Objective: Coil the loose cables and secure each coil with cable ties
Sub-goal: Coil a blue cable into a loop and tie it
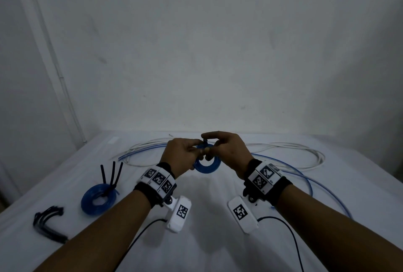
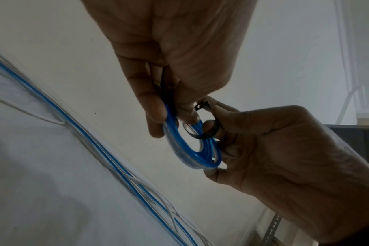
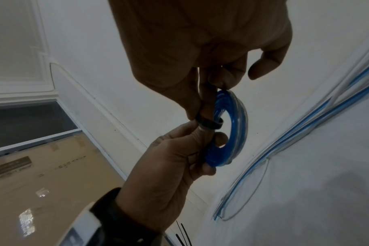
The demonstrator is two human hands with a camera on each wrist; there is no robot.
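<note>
Tying stage, 2nd coil: left hand (image 1: 182, 154) fingers curled, gripping blue coil (image 1: 207, 164) held above table; right hand (image 1: 226, 148) pinches black cable tie (image 2: 197, 133) looped thru coil; next req.: feed tail into head, cinch.

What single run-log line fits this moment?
step: tying second coil | left hand: holds blue coil | right hand: pinches black cable tie | finished coil: on table
</note>
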